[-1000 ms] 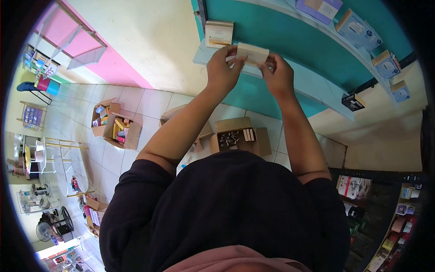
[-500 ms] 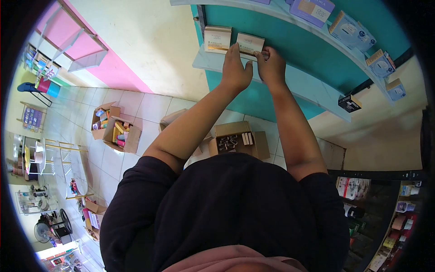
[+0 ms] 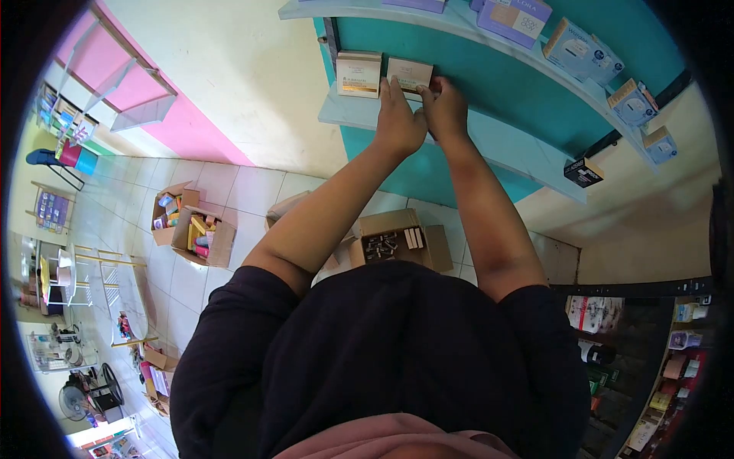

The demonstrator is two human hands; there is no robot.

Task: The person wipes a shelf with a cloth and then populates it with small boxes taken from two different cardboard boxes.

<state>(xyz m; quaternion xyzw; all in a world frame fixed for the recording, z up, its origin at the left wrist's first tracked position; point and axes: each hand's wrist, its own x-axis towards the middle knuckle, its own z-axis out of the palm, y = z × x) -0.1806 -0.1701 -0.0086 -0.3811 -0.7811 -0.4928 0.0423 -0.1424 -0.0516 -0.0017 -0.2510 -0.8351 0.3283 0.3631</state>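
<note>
A small cream-and-gold product box (image 3: pixel 410 71) stands upright near the left end of the lower white marbled shelf (image 3: pixel 489 136). My left hand (image 3: pixel 400 126) has its fingertips on the box's front and lower left. At the lower right corner of the same box, my right hand (image 3: pixel 446 111) grips with bent fingers; its far fingers are partly hidden. Between them the two hands hold the box. Just to its left, nearly touching, is a similar cream box pair (image 3: pixel 358 74), one behind the other.
The curved upper shelf (image 3: pixel 459 29) carries purple boxes (image 3: pixel 514 20) and blue boxes (image 3: pixel 582 52). A black box (image 3: pixel 583 173) sits at the lower shelf's right end. On the tiled floor are an open carton (image 3: pixel 392 237) of small items and other filled cartons (image 3: pixel 203 237).
The held box sits slightly closer to its neighbour on the left, and my right hand has closed in toward my left. The whole view has shifted a little.
</note>
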